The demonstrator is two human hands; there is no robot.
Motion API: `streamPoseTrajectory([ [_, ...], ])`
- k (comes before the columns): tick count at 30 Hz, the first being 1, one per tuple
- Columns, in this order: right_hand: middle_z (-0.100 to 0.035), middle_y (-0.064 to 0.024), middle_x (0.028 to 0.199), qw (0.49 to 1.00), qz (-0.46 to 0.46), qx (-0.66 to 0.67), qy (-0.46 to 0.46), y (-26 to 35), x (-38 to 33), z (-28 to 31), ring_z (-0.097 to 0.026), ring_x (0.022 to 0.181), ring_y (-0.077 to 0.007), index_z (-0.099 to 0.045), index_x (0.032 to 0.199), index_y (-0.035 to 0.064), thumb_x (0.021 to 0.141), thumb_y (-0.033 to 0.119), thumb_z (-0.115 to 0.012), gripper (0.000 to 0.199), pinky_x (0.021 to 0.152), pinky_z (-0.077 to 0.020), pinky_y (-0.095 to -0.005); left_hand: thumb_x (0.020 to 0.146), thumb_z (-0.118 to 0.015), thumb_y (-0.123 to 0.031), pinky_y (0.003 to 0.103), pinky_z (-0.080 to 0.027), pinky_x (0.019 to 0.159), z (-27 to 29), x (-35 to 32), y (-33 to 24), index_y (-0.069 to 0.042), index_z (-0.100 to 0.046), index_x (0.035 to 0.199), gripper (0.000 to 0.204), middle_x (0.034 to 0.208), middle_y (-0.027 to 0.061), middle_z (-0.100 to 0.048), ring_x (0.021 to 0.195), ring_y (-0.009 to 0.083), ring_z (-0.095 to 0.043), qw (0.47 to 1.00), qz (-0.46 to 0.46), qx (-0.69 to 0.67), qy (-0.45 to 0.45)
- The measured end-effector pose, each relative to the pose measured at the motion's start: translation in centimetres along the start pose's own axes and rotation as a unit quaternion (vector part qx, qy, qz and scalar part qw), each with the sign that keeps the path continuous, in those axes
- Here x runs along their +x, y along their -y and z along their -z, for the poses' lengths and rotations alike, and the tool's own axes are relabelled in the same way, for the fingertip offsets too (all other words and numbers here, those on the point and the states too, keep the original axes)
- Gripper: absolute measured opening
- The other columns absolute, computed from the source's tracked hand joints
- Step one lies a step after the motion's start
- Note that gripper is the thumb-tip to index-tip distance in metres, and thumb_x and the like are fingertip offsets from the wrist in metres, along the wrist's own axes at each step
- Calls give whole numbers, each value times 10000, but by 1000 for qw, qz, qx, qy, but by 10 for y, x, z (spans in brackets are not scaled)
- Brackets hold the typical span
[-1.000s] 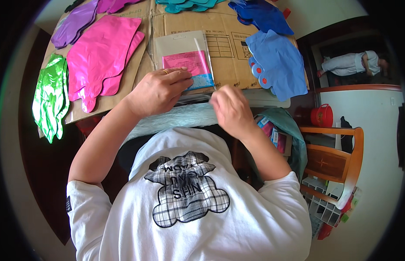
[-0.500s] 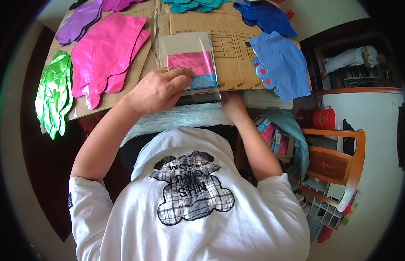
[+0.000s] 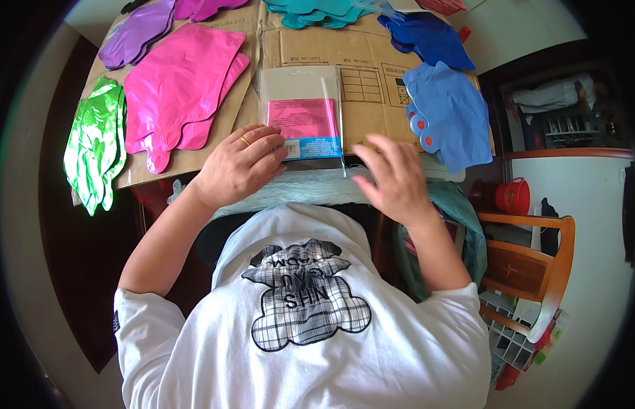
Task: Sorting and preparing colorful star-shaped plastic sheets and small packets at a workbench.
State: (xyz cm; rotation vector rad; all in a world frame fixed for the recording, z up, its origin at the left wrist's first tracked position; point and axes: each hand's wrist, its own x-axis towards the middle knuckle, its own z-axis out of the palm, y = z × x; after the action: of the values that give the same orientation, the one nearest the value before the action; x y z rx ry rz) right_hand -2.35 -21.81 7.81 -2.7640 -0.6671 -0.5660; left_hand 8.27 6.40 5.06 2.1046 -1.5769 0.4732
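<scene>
From where I'm standing, the pink foil stack (image 3: 184, 82) is the thing to steer by, lying on the cardboard (image 3: 283, 48). The clear packet (image 3: 300, 123) is flat just to its right; the packet's long axis runs away from the person, its hang-hole end pointing to the far side, its blue band nearest. A slim white stick (image 3: 328, 105) lies inside, nearly along that axis, far tip leaning toward the pink stack. Of the hands, the left hand (image 3: 244, 163), near the pink stack's right, has loosely bent fingers touching the packet's near left corner; its thumb is hidden, so I can't tell if it grips. The right hand (image 3: 394, 174), well right of the pink stack, is spread half open, with nothing visible in it
</scene>
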Motion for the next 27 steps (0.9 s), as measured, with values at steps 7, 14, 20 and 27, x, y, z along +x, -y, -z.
streamPoseTrajectory([
  [7,-604,-30,855,984,46,107,-136,-6,18,-50,-579,751,-224,-684,902,74,705,79,-783,221,732,-458,-342,740,-759,-87,427,-488,943,1,2,0,-41,-613,930,244,1050,110,-628,1043,291,-629,996,50,-71,-30],
  [14,-626,-110,759,926,-268,266,-29,11,40,-41,-626,707,-276,-672,745,39,740,93,-741,87,653,-494,-371,715,-736,-80,412,-382,956,10,6,0,-52,-638,838,160,1045,102,-590,1056,292,-533,959,263,-101,-18],
  [20,-651,-155,747,906,-348,221,97,9,65,-25,-646,703,-309,-567,882,10,721,158,-750,284,677,-509,-408,701,-607,2,440,-347,988,3,15,-22,-73,-636,1015,324,1157,97,-559,1169,318,-479,945,312,35,-93],
  [27,-627,-110,717,906,-306,208,207,-23,75,-30,-611,671,-214,-529,931,8,708,166,-800,384,621,-489,-349,788,-536,-99,446,-247,1144,-27,21,-44,-54,-431,1417,640,1481,106,-408,1394,269,-348,988,105,72,83],
])
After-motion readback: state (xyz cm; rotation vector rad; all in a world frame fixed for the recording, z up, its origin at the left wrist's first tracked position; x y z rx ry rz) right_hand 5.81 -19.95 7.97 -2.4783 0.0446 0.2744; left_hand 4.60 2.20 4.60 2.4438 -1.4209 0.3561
